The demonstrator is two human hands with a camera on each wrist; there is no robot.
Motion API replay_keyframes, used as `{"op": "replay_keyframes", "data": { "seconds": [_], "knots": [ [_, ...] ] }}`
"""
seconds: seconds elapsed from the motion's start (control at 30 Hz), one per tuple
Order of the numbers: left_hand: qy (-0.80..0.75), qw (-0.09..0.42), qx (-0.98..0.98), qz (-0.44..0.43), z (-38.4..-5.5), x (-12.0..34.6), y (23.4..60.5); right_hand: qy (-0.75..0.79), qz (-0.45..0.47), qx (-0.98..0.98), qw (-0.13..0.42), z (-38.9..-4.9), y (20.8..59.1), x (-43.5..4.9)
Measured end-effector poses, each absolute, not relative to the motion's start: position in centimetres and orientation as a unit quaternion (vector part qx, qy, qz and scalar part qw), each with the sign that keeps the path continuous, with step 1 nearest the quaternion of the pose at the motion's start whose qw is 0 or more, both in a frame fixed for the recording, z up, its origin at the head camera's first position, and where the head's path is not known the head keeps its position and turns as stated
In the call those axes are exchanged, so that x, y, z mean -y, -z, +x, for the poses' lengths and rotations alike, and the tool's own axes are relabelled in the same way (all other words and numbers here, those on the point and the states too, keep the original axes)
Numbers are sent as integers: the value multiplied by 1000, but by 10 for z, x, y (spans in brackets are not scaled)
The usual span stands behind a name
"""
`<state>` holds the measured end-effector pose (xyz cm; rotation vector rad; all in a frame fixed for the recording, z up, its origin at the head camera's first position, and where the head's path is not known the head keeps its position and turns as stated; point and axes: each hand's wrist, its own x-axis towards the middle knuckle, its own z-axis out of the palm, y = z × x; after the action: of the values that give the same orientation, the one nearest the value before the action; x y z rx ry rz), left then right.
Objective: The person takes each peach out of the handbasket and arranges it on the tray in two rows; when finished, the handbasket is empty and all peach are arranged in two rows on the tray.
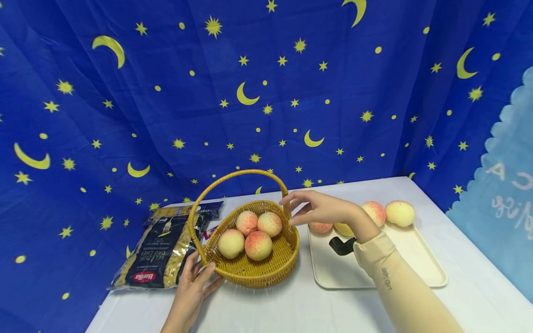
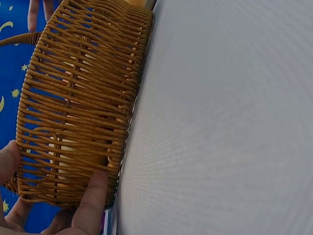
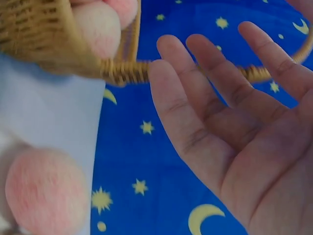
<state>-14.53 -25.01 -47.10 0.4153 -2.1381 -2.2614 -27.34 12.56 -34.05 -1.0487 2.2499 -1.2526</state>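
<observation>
A wicker basket with a tall arched handle stands on the white table. Several peaches lie inside it. At the basket's left end, my left hand holds the rim by the handle's base, its thumb at the rim and a finger against the woven side. My right hand is raised at the right base of the handle, fingers loosely spread. In the right wrist view its fingertips overlap the handle, and nothing is in the palm.
A cream tray at the right bears several fruits, including a peach and a paler yellow one, plus a black pipe-shaped object. Bagged pasta lies left of the basket. A blue starry curtain hangs behind.
</observation>
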Motion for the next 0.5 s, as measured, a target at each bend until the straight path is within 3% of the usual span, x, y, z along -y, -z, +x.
{"op": "replay_keyframes", "data": {
  "seconds": [0.23, 0.5],
  "knots": [
    [724, -1, 677, 131, -145, 250, 470, 442, -386, -786, 196, -275, 348, -98],
    [729, 2, 672, 129, -143, 250, 470, 466, -311, -781, 276, -272, 362, -72]
  ]
}}
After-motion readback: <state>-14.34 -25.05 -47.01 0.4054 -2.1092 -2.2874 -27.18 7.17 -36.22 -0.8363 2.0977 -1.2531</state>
